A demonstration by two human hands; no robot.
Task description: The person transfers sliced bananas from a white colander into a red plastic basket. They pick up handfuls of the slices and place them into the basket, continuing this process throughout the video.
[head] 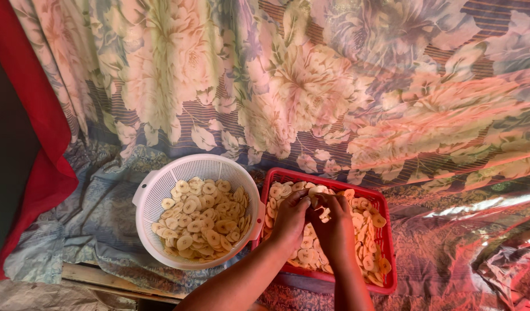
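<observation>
White colander (pixel 161 190) left, floral curtain (pixel 311 86) close behind.

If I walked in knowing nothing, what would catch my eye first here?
Probably the big flowered curtain filling the whole top of the view. Below it, at the middle, two hands meet over a red basket of pale round slices: the left hand and the right hand pinch slices together between the fingertips. Just left of it sits a white colander, also holding slices, and a red cloth hangs at the far left.

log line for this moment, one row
left hand + right hand: pinching banana slice | over red basket | white colander: slices, untouched
</observation>
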